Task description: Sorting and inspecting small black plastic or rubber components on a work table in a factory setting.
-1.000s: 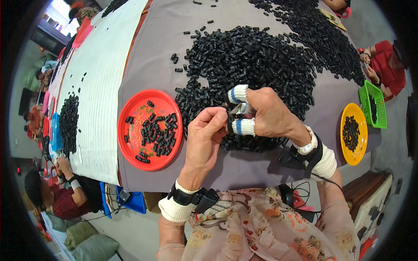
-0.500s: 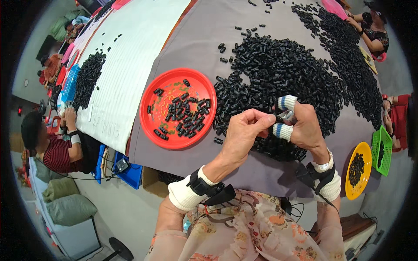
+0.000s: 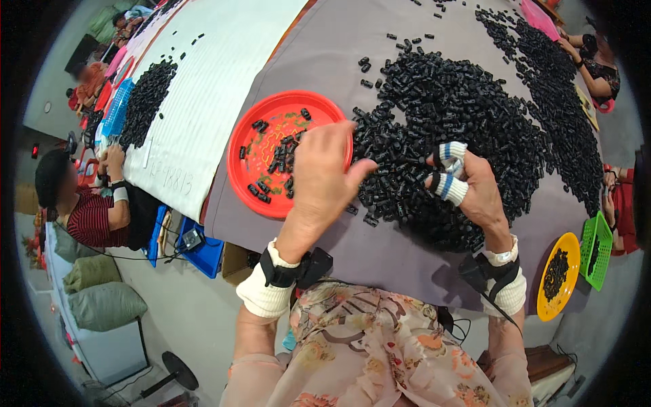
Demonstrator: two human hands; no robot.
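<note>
My left hand [image 3: 317, 178] is over the right part of a red round plate [image 3: 239, 186], thumb spread from the fingers and nothing visible in it. Small black cylindrical plastic parts [image 3: 282, 160] lie in the plate, some covered by that hand. Above the near side of a large heap of the same black parts [image 3: 441, 102] is my right hand [image 3: 478, 186], its thumb and forefinger wrapped in white bands with blue stripes. Those fingers curl around something small and greyish that I cannot make out.
A yellow plate [image 3: 546, 298] and a green basket [image 3: 597, 273] stand at the right edge. Another heap [image 3: 553, 88] stretches along the far right. Co-workers sit left and right; on the left, a white cloth [image 3: 203, 88] bears more parts and a blue basket [image 3: 116, 112].
My left hand has left the right hand's fingertips and moved left over the red plate, its pinch loosened. The right hand stays above the heap. The whole view has shifted slightly.
</note>
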